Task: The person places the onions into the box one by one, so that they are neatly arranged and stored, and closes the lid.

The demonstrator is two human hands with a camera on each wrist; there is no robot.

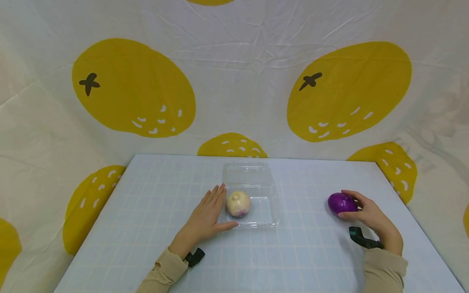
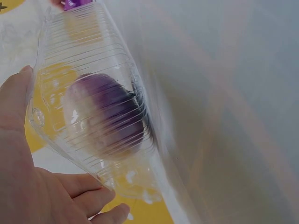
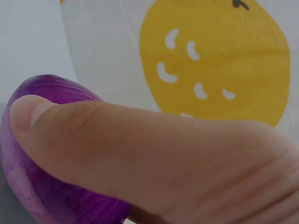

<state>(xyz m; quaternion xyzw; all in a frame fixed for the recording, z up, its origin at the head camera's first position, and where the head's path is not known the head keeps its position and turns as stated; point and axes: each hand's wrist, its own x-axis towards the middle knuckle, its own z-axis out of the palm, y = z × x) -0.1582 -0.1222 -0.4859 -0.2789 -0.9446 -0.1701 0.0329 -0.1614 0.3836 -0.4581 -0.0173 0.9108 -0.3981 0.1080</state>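
A clear plastic clamshell box (image 1: 272, 207) lies on the table with its lid folded back. Inside its left part sits a round turnip (image 1: 238, 202), cream-white with purple on its underside; the left wrist view shows the turnip (image 2: 105, 116) through the ribbed wall. My left hand (image 1: 207, 217) rests along the box's left side, fingers straight and thumb out at the front edge. Far to the right, my right hand (image 1: 371, 213) grips a glossy purple onion (image 1: 338, 203) between thumb and fingers. Whether the onion touches the table cannot be told.
The white table (image 1: 304, 252) has a faint grid pattern. Behind and beside it hangs a pale cloth (image 1: 238, 93) printed with large yellow fruit. Dark wrist mounts (image 1: 362, 240) sit on both wrists. Bare tabletop lies between the box and the onion.
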